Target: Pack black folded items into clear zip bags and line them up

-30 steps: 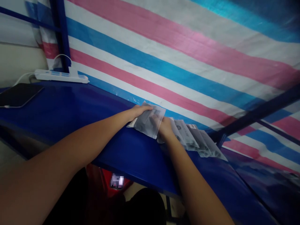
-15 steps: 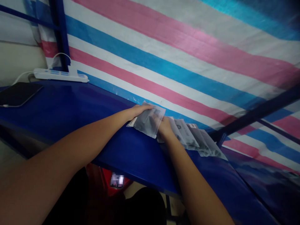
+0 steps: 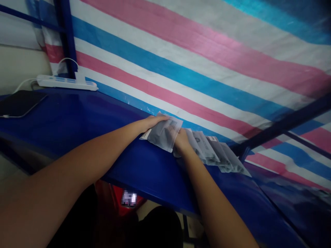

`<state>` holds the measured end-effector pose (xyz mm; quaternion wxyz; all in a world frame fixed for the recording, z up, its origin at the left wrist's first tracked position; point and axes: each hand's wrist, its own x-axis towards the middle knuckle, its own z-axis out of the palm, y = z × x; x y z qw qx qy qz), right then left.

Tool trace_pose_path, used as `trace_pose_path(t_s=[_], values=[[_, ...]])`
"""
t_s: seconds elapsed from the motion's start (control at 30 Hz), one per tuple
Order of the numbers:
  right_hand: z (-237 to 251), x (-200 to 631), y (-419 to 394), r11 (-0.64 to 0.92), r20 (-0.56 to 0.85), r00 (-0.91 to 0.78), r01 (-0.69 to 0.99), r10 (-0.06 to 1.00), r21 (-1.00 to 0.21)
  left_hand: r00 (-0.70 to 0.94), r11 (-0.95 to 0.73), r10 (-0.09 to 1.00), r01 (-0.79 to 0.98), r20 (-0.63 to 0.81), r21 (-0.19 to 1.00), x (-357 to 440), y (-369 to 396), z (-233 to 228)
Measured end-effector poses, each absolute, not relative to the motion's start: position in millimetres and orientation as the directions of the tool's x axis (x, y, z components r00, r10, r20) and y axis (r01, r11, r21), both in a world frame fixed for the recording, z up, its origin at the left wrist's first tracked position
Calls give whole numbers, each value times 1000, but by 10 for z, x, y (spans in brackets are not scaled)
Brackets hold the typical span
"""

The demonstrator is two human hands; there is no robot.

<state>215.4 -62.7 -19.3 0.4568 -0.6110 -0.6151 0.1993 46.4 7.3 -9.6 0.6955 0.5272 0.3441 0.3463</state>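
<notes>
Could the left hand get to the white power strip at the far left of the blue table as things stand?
Probably yes: bare blue table lies between the left hand and the power strip, though that hand currently rests on the grey packet.

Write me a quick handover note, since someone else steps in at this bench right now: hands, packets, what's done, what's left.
Left hand: gripping the top edge of a grey packet with a printed label, held at the far edge of the blue table.
Right hand: at that packet's right edge, resting where the row of grey packets begins.
Done: several packets lie overlapped in a row along the striped tarp.
Left: the held packet is not yet laid down.
Also there: a power strip and a dark tablet at the far left.
</notes>
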Motion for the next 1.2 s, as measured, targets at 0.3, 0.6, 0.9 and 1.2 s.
trace_pose_path(t_s=[0.3, 0.6, 0.9, 1.2], values=[[-148, 2136, -635, 128, 287, 198, 569, 937, -812, 534, 200, 840, -144, -94, 969, 459, 81, -108], [-183, 2161, -612, 123, 285, 195, 582, 938, -804, 559, 206, 824, -139, -95, 969, 454, 61, -85], [-181, 2158, -608, 168, 305, 158, 561, 939, -810, 551, 208, 827, -118, -110, 971, 456, 64, -71], [-156, 2138, -633, 163, 298, 162, 556, 941, -815, 557, 206, 824, -122, -104, 971, 450, 58, -76]])
